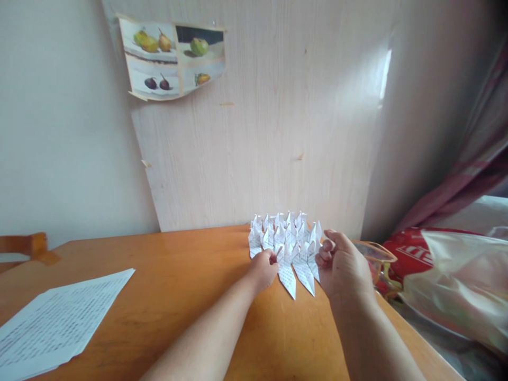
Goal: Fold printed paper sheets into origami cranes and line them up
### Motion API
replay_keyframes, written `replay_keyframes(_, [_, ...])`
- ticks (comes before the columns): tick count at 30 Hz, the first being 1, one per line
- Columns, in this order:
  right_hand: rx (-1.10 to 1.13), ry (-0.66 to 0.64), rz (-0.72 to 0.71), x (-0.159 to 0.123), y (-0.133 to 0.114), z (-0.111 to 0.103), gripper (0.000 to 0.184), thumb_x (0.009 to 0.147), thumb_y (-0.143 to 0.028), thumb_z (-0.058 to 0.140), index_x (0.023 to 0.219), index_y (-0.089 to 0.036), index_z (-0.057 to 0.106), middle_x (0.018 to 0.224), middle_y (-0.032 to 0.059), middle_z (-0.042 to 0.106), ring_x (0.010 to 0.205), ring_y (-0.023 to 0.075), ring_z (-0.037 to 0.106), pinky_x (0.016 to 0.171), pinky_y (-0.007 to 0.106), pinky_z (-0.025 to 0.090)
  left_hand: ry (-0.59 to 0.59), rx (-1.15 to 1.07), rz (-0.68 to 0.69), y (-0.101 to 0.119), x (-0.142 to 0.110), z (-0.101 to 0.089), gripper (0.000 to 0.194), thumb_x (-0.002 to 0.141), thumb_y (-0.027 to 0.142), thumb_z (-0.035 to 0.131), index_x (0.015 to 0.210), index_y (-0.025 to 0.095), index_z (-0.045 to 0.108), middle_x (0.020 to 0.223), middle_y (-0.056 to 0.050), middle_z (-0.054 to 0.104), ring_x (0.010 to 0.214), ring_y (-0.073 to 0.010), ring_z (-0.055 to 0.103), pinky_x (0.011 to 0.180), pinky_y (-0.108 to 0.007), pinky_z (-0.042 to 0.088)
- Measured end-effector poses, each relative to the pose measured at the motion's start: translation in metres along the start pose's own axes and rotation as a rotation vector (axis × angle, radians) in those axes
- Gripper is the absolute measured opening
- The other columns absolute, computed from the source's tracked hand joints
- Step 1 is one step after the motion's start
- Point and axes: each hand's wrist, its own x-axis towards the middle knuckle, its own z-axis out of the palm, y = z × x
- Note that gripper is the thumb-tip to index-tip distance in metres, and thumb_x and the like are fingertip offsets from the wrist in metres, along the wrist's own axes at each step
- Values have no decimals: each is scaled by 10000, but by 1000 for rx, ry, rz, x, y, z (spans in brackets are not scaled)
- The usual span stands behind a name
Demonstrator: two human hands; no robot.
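Note:
Folded paper cranes [304, 267], white with printed or written lines, stand close together in rows at the far edge of the wooden table [186, 296]. My left hand [262, 271] is at the front left of the group, its fingers pinched at the edge of a front crane [286, 271]. At the right side of the rows is my right hand [345, 264], with its fingers curled in towards the cranes. Whether anything is inside those fingers is hidden. Part of the front right crane is covered by the right hand.
A stack of written paper sheets [67, 323] lies at the left of the table. Behind stands a pale board [254, 143] with a fruit picture [170, 61] taped on. Beyond the right edge are a red bag [416, 248], plastic bags [468, 280] and a curtain [456, 180].

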Motion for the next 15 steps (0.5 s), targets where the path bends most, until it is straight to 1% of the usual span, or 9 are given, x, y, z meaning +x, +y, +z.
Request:
replay_keyframes(9, [-15,-17,-7,1,2,-1,173,678,-212,720,737,-173,562,540,-84,454,411,30,316,368,152,231,7,-1,4,2,-4,1,88,760,125,616,821,187,621,805,-9,679,753,-153,601,691,-232,434])
replay_keyframes(15, [-18,-13,-7,-1,1,0,161,679,-192,715,726,-170,562,523,-87,447,411,31,319,365,145,237,20,4,11,4,-7,0,86,776,126,599,840,179,621,830,-23,682,772,-164,606,715,-252,441])
